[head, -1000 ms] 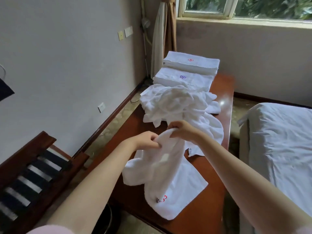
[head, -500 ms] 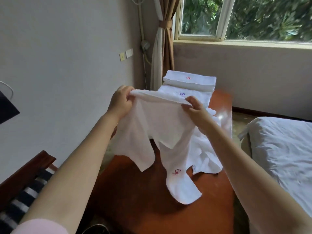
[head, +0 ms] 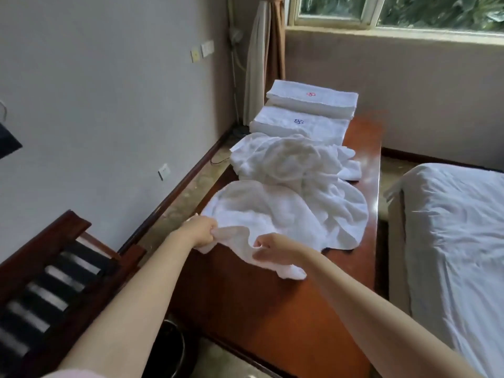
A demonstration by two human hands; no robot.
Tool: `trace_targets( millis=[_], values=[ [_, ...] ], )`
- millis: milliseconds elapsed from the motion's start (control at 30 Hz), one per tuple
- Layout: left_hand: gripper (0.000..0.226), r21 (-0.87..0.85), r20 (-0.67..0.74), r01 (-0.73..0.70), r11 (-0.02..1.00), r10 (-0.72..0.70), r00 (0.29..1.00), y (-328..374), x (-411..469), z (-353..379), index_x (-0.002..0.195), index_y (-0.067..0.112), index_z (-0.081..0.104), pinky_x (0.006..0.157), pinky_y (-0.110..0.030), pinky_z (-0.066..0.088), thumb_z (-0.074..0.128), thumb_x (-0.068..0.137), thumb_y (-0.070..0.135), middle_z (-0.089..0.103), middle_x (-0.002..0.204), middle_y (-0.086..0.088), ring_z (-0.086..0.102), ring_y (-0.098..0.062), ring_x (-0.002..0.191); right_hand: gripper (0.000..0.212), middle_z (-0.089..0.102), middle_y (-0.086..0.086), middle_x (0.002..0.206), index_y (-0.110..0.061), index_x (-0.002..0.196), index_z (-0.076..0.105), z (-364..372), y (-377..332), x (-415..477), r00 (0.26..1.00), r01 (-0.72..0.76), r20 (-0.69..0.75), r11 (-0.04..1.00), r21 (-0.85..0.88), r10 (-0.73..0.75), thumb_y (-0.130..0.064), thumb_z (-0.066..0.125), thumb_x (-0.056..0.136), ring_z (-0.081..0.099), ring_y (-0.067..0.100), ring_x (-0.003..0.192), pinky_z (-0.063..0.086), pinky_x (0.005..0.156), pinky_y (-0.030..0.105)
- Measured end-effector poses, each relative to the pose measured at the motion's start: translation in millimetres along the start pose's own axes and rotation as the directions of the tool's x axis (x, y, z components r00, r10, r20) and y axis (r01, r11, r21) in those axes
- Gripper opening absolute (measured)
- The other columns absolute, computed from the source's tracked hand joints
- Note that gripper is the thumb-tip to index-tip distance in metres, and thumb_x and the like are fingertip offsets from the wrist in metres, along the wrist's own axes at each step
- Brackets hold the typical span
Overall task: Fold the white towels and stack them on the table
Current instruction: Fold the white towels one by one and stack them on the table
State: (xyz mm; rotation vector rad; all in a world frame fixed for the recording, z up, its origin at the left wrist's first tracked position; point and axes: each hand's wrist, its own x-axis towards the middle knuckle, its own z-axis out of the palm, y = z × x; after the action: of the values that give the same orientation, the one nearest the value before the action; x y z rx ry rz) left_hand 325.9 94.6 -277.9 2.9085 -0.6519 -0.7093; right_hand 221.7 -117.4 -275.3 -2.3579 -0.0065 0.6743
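Observation:
A white towel (head: 261,214) lies spread and rumpled across the middle of the long reddish wooden table (head: 272,317). My left hand (head: 200,231) pinches its near left edge. My right hand (head: 275,248) grips the near edge a little to the right. Behind it sits a crumpled heap of white towels (head: 291,159). Two folded towel stacks stand at the far end: one with a blue emblem (head: 300,125) and, beyond it, one with a red emblem (head: 312,100).
A bed with a white sheet (head: 458,241) runs along the table's right side. A dark wooden slatted rack (head: 51,290) stands at the left by the wall. A dark bin (head: 169,350) sits on the floor below the table's near corner. Curtain and window lie beyond.
The towel was held up in the air half a second ago; both hands have come down and towards me, and it now lies spread on the table.

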Motion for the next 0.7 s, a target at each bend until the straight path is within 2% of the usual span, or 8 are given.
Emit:
trace_targets(
  millis=[100,167,300,433,500,567,633,700],
  values=[
    [0.042,-0.088,0.258,0.086,0.992,-0.061,0.964,-1.0,-4.4,49.7,0.131,0.019,0.050,0.090,-0.027,0.042,0.045,0.090,0.008,0.049,0.131,-0.003,0.050,-0.021,0.116,0.028,0.067,0.005,0.111,-0.019,0.117,0.060,48.6,16.8,5.2,0.967,-0.071,0.238,0.993,-0.093,0.091,-0.026,0.061,0.090,0.064,0.022,0.103,0.050,0.083,0.030],
    [0.047,-0.138,0.290,0.106,0.985,-0.062,0.955,7.1,-3.3,65.0,0.136,0.019,0.046,0.092,-0.026,0.042,0.044,0.091,0.006,0.045,0.138,-0.003,0.047,-0.020,0.120,0.025,0.070,0.010,0.111,-0.015,0.116,0.062,54.3,28.9,5.5,0.952,-0.112,0.288,0.994,-0.003,0.108,-0.020,0.061,0.091,0.067,0.021,0.101,0.051,0.092,0.033],
    [0.040,-0.289,0.259,0.115,0.950,-0.038,0.965,32.8,7.4,73.5,0.132,0.017,0.050,0.089,-0.027,0.043,0.051,0.092,0.016,0.049,0.135,-0.005,0.050,-0.021,0.117,0.024,0.065,0.007,0.114,-0.014,0.117,0.062,24.7,70.3,9.4,0.991,-0.123,-0.047,0.991,0.046,0.125,-0.016,0.059,0.092,0.062,0.022,0.101,0.047,0.080,0.028],
    [0.038,-0.397,0.185,0.101,0.912,-0.028,0.982,69.0,16.8,76.2,0.130,0.016,0.053,0.092,-0.029,0.043,0.050,0.092,0.019,0.051,0.132,-0.006,0.052,-0.022,0.116,0.046,0.054,0.008,0.126,-0.015,0.134,0.046,-5.9,129.1,6.3,0.839,-0.276,-0.451,0.952,0.131,0.305,-0.021,0.060,0.090,0.054,0.022,0.107,0.043,0.080,0.031],
    [0.036,-0.438,0.176,0.104,0.893,-0.028,0.984,88.9,20.7,78.5,0.129,0.016,0.053,0.091,-0.029,0.044,0.050,0.093,0.020,0.052,0.132,-0.005,0.052,-0.021,0.116,0.066,0.047,0.012,0.138,-0.010,0.143,0.035,-14.3,153.3,6.2,0.789,-0.324,-0.467,0.917,0.235,0.399,-0.027,0.066,0.087,0.049,0.028,0.123,0.044,0.091,0.038],
    [0.035,-0.493,0.160,0.122,0.861,-0.049,0.986,108.9,22.5,82.9,0.127,0.016,0.054,0.088,-0.028,0.044,0.050,0.093,0.019,0.052,0.131,-0.005,0.052,-0.020,0.114,0.077,0.049,0.013,0.135,-0.007,0.145,0.031,-18.9,167.8,12.0,0.819,-0.331,-0.325,0.852,0.407,0.473,-0.033,0.070,0.084,0.049,0.028,0.122,0.043,0.093,0.036],
    [0.034,-0.546,0.139,0.150,0.824,-0.088,0.986,130.0,21.2,89.0,0.126,0.016,0.055,0.084,-0.027,0.044,0.050,0.093,0.019,0.052,0.129,-0.005,0.053,-0.020,0.112,0.050,0.056,0.011,0.105,-0.008,0.121,0.051,-22.5,170.3,18.7,0.868,-0.315,-0.173,0.786,0.533,0.465,-0.034,0.072,0.083,0.054,0.025,0.098,0.041,0.079,0.032],
    [0.034,-0.564,0.125,0.165,0.809,-0.113,0.986,151.8,18.4,96.4,0.126,0.017,0.055,0.085,-0.028,0.046,0.051,0.093,0.021,0.053,0.128,-0.004,0.054,-0.020,0.110,0.029,0.048,0.009,0.079,-0.010,0.080,0.050,-25.6,167.7,24.7,0.888,-0.286,-0.146,0.773,0.567,0.436,-0.030,0.070,0.083,0.048,0.023,0.075,0.035,0.065,0.030]
  ],
)
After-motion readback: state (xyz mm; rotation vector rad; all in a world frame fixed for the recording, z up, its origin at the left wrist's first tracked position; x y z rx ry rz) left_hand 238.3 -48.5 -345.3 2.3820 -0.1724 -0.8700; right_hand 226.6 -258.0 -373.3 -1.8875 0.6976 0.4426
